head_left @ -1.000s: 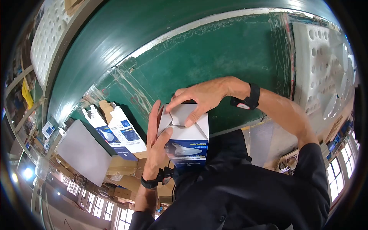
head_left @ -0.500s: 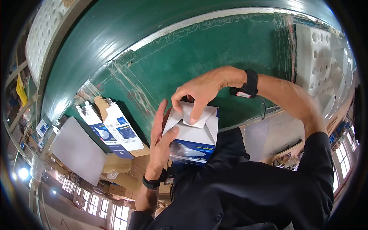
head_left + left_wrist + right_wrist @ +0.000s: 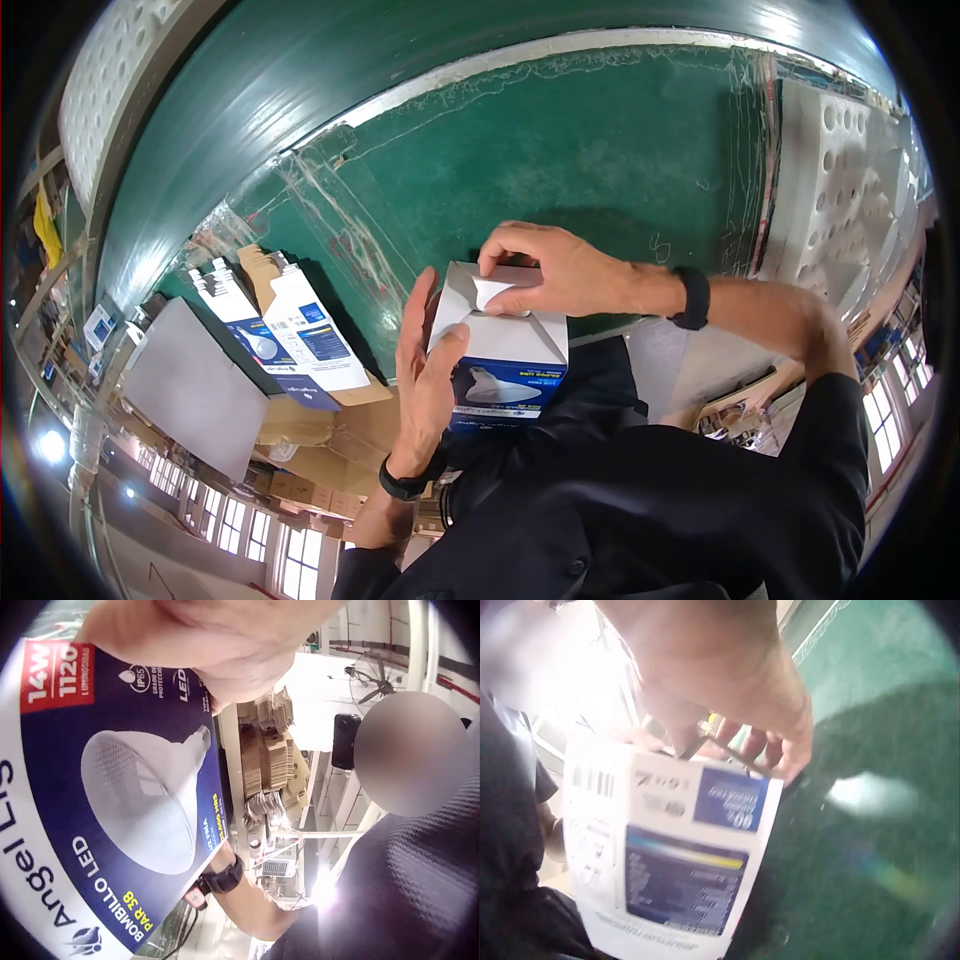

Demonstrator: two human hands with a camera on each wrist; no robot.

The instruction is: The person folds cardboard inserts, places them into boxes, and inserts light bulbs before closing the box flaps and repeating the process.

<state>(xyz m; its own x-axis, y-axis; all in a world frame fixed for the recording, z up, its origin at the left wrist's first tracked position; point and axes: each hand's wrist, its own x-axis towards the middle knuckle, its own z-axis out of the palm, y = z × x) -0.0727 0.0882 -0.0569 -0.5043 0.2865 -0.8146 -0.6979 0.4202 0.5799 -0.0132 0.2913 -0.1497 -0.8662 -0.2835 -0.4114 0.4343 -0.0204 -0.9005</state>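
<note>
A blue and white LED bulb box [image 3: 505, 388] stands upright at the table's near edge, its white end flaps [image 3: 510, 335] folded inward on top. My left hand [image 3: 428, 385] grips the box's left side, thumb on the top rim and fingers stretched along the wall. With thumb and curled forefinger, my right hand [image 3: 560, 272] pinches a small white tab [image 3: 492, 293] in the middle of the top. The left wrist view catches the box's bulb picture [image 3: 139, 799] below the left hand [image 3: 217, 645]. The inside of the box is hidden.
Flattened bulb cartons [image 3: 320, 345] lie on the green table [image 3: 600, 140] to the left, beside a grey sheet [image 3: 200, 385]. White foam trays with round holes [image 3: 820, 190] stand at the right. Brown cardboard [image 3: 340, 435] sits below the cartons.
My right hand has swung down and right, its thumb and forefinger now pinching the tab at the top. The box has turned and shifted slightly right; the left hand stays on its side.
</note>
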